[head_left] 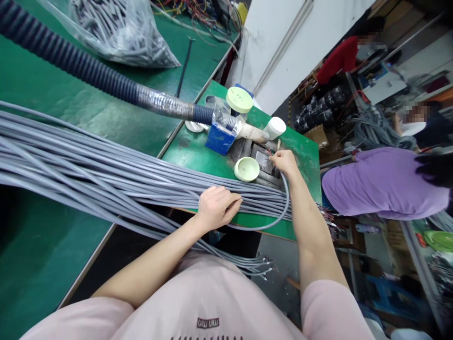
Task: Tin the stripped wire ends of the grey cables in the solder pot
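My right hand (pixel 284 163) pinches a grey cable (pixel 287 198) near its end, where thin coloured wires (pixel 270 152) stick out above a small pale metal surface (pixel 262 158) in a dark, stained frame. From that hand the cable curves down and runs back left along the table edge. My left hand (pixel 219 206) rests on a thick bundle of grey cables (pixel 170 179), its fingers curled in. Whatever may be under those fingers is hidden. A pale green round dish (pixel 247 169) sits between my hands, just left of the metal surface.
A ribbed black hose (pixel 106 78) with a taped nozzle (pixel 253 132) reaches in over a blue box (pixel 220 139). Nearby stand a white tub (pixel 275 128) and a yellow-green lid (pixel 239 99). A plastic bag (pixel 120 33) lies far left. A person in purple (pixel 385 184) is at right.
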### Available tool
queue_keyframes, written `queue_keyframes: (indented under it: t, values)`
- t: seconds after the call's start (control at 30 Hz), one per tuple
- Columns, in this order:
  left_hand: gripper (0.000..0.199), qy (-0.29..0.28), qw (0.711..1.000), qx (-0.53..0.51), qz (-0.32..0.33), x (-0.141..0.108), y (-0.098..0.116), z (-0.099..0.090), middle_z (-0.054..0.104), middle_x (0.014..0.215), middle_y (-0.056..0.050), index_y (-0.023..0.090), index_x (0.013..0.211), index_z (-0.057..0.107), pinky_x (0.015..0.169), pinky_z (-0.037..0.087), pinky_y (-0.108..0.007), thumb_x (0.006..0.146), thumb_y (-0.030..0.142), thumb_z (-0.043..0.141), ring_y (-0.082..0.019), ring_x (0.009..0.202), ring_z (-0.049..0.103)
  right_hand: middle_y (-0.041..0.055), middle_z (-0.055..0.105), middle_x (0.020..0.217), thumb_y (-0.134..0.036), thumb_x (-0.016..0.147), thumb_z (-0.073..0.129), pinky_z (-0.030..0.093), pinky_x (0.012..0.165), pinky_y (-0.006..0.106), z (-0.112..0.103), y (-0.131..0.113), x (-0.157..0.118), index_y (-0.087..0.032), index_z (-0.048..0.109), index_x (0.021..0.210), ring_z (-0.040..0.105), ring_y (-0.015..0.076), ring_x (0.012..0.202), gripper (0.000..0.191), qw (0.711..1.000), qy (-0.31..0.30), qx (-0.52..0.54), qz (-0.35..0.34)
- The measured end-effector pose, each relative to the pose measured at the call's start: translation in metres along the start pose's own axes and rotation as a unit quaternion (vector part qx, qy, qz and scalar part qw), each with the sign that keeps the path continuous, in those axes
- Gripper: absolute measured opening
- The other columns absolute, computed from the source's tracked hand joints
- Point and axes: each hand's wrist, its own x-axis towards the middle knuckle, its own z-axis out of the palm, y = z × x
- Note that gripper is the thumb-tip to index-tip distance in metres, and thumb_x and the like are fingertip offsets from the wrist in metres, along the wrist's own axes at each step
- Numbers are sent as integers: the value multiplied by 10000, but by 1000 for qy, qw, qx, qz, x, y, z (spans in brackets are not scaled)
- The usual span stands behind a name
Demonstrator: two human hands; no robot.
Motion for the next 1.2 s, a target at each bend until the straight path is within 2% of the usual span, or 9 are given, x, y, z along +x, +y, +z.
queue_keyframes:
  t: [0.2, 1.03, 1.2]
  values:
    - [59, 16, 1000, -2, 14, -1, -1, 0, 587, 572, 23, 198, 816, 627, 572, 285, -305, 839, 209, 575, -119, 550, 493, 53, 630, 591, -278, 710, 592, 417, 615, 261, 3, 0, 4, -132, 719, 668, 579, 168, 617, 198, 1000, -8, -15, 11]
    - [58, 19, 1000, 11, 18, 0, 0, 0, 565, 564, 31, 188, 802, 624, 571, 295, -296, 840, 203, 583, -114, 552, 482, 78, 688, 708, -256, 728, 587, 441, 679, 263, 2, -6, 3, -123, 739, 734, 630, 197, 719, 202, 999, -17, -43, 16]
    - [68, 19, 1000, 6, 19, 0, -1, 0, 571, 567, 30, 188, 803, 625, 572, 298, -295, 845, 206, 575, -112, 552, 484, 66, 677, 673, -251, 721, 582, 439, 674, 265, 3, -8, 3, -131, 727, 701, 622, 189, 695, 190, 999, -21, -42, 18]
